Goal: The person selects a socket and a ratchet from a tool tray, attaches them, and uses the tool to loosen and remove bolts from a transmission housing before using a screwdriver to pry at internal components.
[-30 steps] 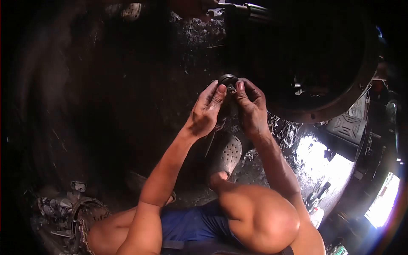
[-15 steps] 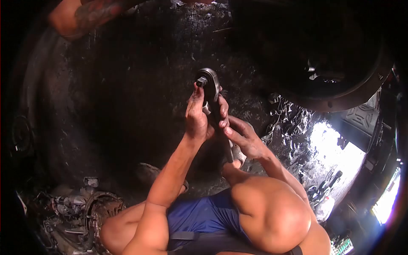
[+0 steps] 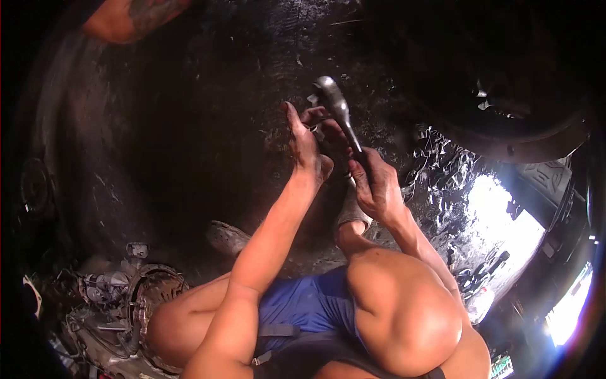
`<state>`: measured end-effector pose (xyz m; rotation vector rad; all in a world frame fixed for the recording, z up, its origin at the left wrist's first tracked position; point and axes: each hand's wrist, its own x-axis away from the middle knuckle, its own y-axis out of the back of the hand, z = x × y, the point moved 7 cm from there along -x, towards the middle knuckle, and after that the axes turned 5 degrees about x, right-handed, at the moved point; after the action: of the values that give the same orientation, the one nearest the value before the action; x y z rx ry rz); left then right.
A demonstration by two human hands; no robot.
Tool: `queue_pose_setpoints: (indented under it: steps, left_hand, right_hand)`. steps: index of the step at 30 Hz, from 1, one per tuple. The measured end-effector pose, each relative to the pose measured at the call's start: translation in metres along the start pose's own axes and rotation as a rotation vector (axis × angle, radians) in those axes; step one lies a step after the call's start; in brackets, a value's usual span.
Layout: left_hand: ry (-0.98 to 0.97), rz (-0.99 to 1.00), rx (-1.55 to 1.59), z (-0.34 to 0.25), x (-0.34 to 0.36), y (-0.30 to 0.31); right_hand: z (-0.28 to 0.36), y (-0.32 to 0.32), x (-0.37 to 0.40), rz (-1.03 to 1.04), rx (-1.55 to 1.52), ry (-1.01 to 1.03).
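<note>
A ratchet wrench [image 3: 341, 110] slants upward in front of me, its rounded steel head at the top. My right hand [image 3: 380, 186] is wrapped around the lower part of its handle, thumb along it. Just left of the tool is my left hand [image 3: 306, 148], one finger stretched up and the others curled toward the ratchet head. A small bright metal edge shows among these curled fingers; I cannot tell what it is. The square drive side of the head faces left, toward my fingertips.
Dark, greasy floor lies beneath my hands. A dirty mechanical assembly [image 3: 154, 297] sits by my left knee. Crumpled shiny scraps [image 3: 445, 158] and a large dark round rim [image 3: 511, 150] are on the right. Another person's arm [image 3: 120, 25] shows at upper left.
My right hand has closed around the ratchet's handle and the tool has turned and moved up and right. My left hand has come off the ratchet's square drive and moved slightly up.
</note>
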<state>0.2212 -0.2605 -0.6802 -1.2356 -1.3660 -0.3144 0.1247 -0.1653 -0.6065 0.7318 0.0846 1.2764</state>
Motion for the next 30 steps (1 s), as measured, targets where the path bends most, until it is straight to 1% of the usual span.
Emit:
queue_pose_setpoints:
  steps: [1,2,4,5,6,8,9,12,13,16,17,20,21,22,23,25,28,30]
  left_hand:
    - [0.053,0.237,-0.008,0.0,-0.005,0.003]
    - [-0.006,0.292,-0.125,-0.003,-0.014,0.014]
    - [-0.117,0.402,-0.363,-0.014,-0.014,0.008]
    - [-0.183,0.427,-0.395,-0.022,-0.009,0.004]
    - [-0.238,0.479,-0.376,-0.034,-0.003,-0.008]
    - [-0.331,0.629,-0.546,-0.057,0.018,-0.036]
    - [-0.326,0.672,-0.682,-0.067,0.031,-0.048]
    - [-0.453,0.79,-1.059,-0.076,0.047,-0.066]
    - [-0.499,0.866,-1.121,-0.076,0.05,-0.069]
    - [-0.398,0.894,-1.175,-0.075,0.062,-0.075]
    - [-0.428,0.92,-1.165,-0.073,0.065,-0.076]
    - [-0.461,1.011,-1.036,-0.064,0.076,-0.082]
    - [-0.396,0.987,-0.992,-0.06,0.075,-0.078]
    - [-0.42,1.003,-0.989,-0.059,0.077,-0.08]
    - [-0.447,1.017,-0.986,-0.058,0.079,-0.083]
    - [-0.495,1.058,-0.976,-0.058,0.083,-0.091]
    - [-0.542,1.109,-1.109,-0.061,0.085,-0.101]
    - [-0.534,1.11,-1.142,-0.065,0.081,-0.098]
  right_hand:
    - [0.0,0.004,0.002,-0.062,-0.034,0.038]
    - [-0.004,0.005,0.004,-0.013,-0.1,-0.011]
    - [-0.012,0.015,0.01,0.077,-0.232,-0.115]
    - [-0.019,0.014,0.018,0.119,-0.413,-0.221]
    - [-0.029,0.013,0.028,0.251,-0.523,-0.385]
    - [-0.024,0.014,0.033,0.247,-0.618,-0.297]
    - [-0.024,0.015,0.037,0.265,-0.611,-0.292]
    - [-0.023,0.018,0.043,0.322,-0.586,-0.257]
    - [-0.022,0.018,0.044,0.33,-0.58,-0.24]
    - [-0.013,0.027,0.043,0.35,-0.497,-0.191]
    - [-0.01,0.034,0.042,0.373,-0.456,-0.166]
    - [0.001,0.051,0.036,0.393,-0.336,-0.041]
    - [0.006,0.057,0.035,0.403,-0.315,-0.017]
    - [0.01,0.06,0.035,0.411,-0.294,0.009]
    - [0.013,0.064,0.035,0.37,-0.283,0.038]
    - [0.012,0.068,0.037,0.359,-0.244,0.031]
    - [0.013,0.071,0.039,0.338,-0.224,0.024]
    - [0.013,0.07,0.037,0.321,-0.202,0.032]
